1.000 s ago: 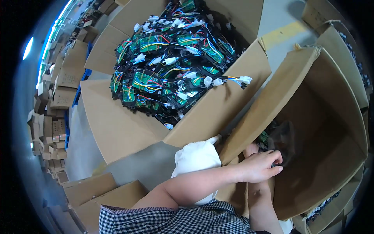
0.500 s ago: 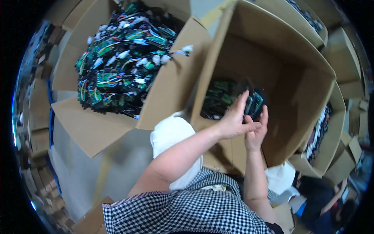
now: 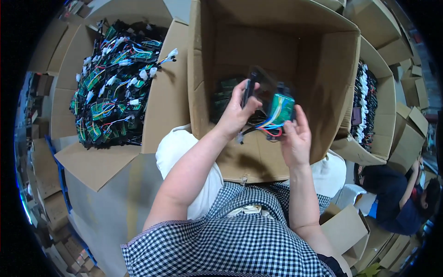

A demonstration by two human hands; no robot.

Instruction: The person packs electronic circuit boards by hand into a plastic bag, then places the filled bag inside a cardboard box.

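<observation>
The tall cardboard box walls hem both hands sideways; above, the opening seems unobstructed.
</observation>
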